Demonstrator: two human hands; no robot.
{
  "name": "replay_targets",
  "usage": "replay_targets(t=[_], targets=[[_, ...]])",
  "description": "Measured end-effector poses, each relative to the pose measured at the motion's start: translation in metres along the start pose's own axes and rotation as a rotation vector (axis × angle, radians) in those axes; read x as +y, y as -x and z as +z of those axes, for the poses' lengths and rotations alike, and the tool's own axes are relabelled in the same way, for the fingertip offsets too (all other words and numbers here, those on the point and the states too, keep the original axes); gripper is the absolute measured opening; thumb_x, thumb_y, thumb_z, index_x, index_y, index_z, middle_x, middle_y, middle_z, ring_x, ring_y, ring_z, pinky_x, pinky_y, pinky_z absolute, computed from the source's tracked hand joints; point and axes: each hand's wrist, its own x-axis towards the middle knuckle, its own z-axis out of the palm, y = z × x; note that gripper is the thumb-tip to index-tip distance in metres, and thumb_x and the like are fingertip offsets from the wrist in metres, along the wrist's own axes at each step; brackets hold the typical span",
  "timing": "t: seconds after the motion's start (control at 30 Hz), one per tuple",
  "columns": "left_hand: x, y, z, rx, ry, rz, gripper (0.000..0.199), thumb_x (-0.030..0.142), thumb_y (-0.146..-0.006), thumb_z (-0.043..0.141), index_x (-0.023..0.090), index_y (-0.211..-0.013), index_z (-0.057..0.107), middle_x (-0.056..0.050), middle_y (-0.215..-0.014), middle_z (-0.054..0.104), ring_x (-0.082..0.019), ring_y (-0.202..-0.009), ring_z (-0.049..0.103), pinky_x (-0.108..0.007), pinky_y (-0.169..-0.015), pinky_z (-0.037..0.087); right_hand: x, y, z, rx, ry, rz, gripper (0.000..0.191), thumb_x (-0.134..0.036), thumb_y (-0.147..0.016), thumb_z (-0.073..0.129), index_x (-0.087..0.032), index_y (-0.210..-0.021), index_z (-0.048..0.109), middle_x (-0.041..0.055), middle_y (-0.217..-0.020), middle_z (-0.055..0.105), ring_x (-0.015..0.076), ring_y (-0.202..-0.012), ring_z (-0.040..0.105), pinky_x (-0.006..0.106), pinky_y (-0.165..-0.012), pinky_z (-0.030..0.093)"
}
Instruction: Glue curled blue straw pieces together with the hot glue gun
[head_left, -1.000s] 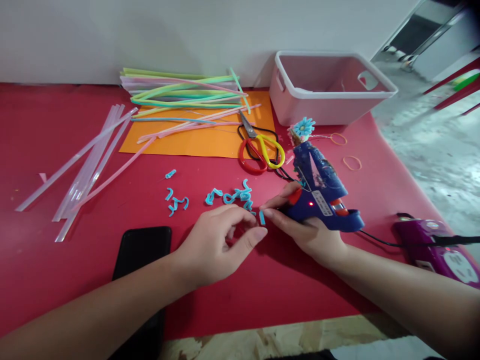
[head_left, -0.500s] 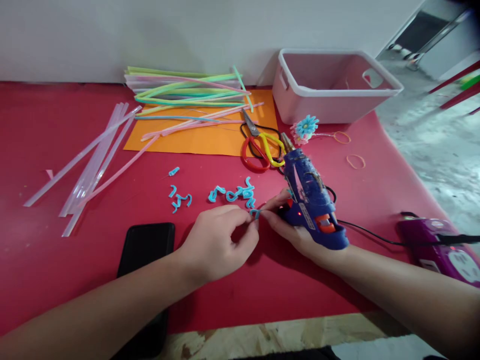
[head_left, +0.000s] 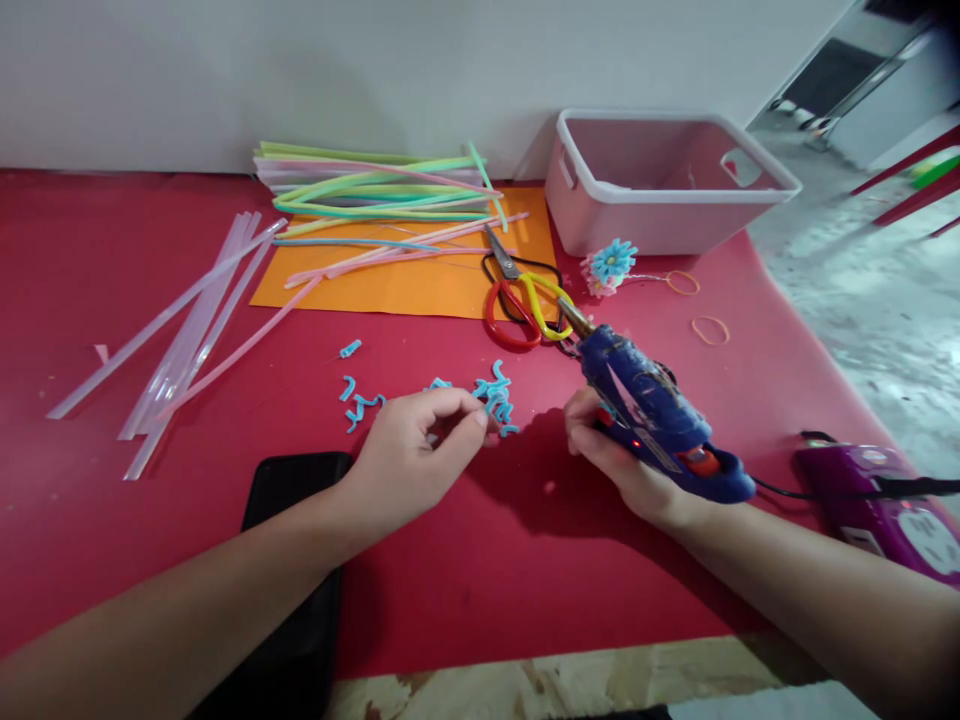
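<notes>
My right hand (head_left: 611, 450) is wrapped round the handle of a blue hot glue gun (head_left: 649, 400), its metal nozzle tilted up to the left, a small red light showing on its side. Left of it, my left hand (head_left: 420, 440) pinches thumb and finger together at a small cluster of curled blue pipe cleaner pieces (head_left: 496, 388). One piece appears to be at those fingertips, partly hidden. Other short blue pieces (head_left: 360, 408) lie left of that hand, with a small blue coiled piece (head_left: 350, 349) just above them.
Pastel pipe cleaners (head_left: 375, 190) lie on an orange sheet (head_left: 345, 290) with scissors (head_left: 517, 290). Clear glue sticks (head_left: 187, 330) lie left. A pink basket (head_left: 637, 220), a pipe cleaner flower (head_left: 611, 262), rubber bands, a purple power strip (head_left: 855, 480) and a black phone (head_left: 292, 480) surround my hands.
My hands have parted. The right one moved right with the glue gun, which tilts more to the left. My left hand shifted slightly left, up against the blue pieces.
</notes>
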Motion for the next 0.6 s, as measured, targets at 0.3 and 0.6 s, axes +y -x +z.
replay_targets(t=[0.3,0.6], targets=[[0.0,0.0,0.0,0.069,0.119,-0.005,0.025,0.028,-0.094,0.053,0.015,-0.079,0.068,0.001,-0.07,0.068,-0.008,-0.054,0.051,-0.022,-0.051,0.04,0.009,-0.006,-0.002,0.034,-0.251,0.119,0.014,-0.035,-0.082,0.072,-0.022,-0.079,0.068,-0.002,-0.063,0.06,0.0141,-0.058,0.058,0.031,-0.062,0.052],[-0.004,-0.001,-0.001,0.144,0.178,0.003,0.024,0.031,-0.094,0.053,0.016,-0.083,0.068,0.002,-0.065,0.063,-0.009,-0.05,0.045,-0.024,-0.049,0.037,0.002,-0.019,0.008,0.045,-0.351,0.191,0.015,-0.033,-0.081,0.067,-0.022,-0.091,0.065,-0.0045,-0.056,0.057,0.0133,-0.049,0.053,0.029,-0.052,0.048]])
